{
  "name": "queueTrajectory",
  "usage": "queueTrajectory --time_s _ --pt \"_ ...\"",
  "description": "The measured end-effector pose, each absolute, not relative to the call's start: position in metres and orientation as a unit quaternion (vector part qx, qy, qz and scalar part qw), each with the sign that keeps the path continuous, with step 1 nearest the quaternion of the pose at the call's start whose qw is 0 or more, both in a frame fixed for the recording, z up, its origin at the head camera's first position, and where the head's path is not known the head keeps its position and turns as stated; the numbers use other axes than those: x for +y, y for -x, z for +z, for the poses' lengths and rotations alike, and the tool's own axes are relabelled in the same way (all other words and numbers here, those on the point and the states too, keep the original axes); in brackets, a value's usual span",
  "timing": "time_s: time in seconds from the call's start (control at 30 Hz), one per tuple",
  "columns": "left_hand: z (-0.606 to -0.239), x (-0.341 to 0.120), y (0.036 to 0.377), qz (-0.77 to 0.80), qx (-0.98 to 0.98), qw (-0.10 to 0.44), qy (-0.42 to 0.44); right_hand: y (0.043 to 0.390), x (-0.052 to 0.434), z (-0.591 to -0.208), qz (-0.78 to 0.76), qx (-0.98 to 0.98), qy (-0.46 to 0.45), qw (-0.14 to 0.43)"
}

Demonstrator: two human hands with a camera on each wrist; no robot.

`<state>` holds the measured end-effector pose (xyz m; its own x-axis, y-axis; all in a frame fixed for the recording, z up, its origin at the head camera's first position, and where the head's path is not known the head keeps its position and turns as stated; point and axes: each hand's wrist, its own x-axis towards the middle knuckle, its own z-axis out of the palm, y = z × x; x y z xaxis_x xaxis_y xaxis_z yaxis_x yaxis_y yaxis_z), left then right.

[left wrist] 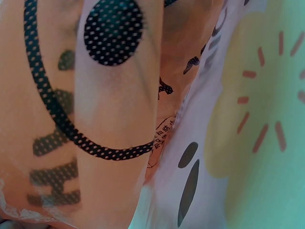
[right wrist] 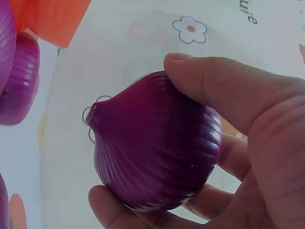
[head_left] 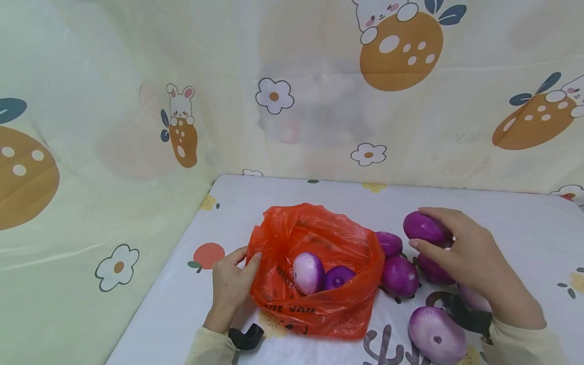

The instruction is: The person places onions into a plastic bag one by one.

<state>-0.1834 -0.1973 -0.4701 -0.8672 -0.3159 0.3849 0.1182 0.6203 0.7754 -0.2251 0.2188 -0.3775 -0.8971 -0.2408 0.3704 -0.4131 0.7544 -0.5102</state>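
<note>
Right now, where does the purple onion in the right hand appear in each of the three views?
Head view: the purple onion sits right of centre, gripped by the right hand, beside the orange bag.
Left wrist view: not in it; only the orange bag fills the frame.
Right wrist view: the purple onion fills the centre, between thumb and fingers.
Shared landmark: the orange bag, top left in the right wrist view.

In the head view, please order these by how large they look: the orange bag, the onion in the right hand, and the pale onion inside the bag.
1. Orange bag, clearly the largest.
2. and 3. The purple onion in the right hand, onion, and the pale onion in the bag look about alike; fingers hide part of the first, so I will not rank them.
</note>
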Motion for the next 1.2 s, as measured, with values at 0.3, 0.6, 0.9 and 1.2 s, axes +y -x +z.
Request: queueTrajectory --time_s 0.3,0.6,0.9,1.2 --pt "-0.468 -0.196 0.183 -0.438 -0.863 0.243 -0.061 0.221 0.211 -0.374 0.295 -0.918 -0.204 0.168" --pt "-0.467 -0.196 0.182 -0.448 -0.863 0.224 -0.07 0.214 0.197 -0.367 0.303 -0.915 -0.215 0.157" --pt "-0.467 -0.196 0.183 -0.448 -0.86 0.237 -0.062 0.211 0.185 -0.363 0.302 -0.904 -0.245 0.177" --pt "-0.467 -0.196 0.183 -0.449 -0.861 0.232 -0.063 0.206 0.172 -0.36 0.313 -0.901 -0.251 0.164"
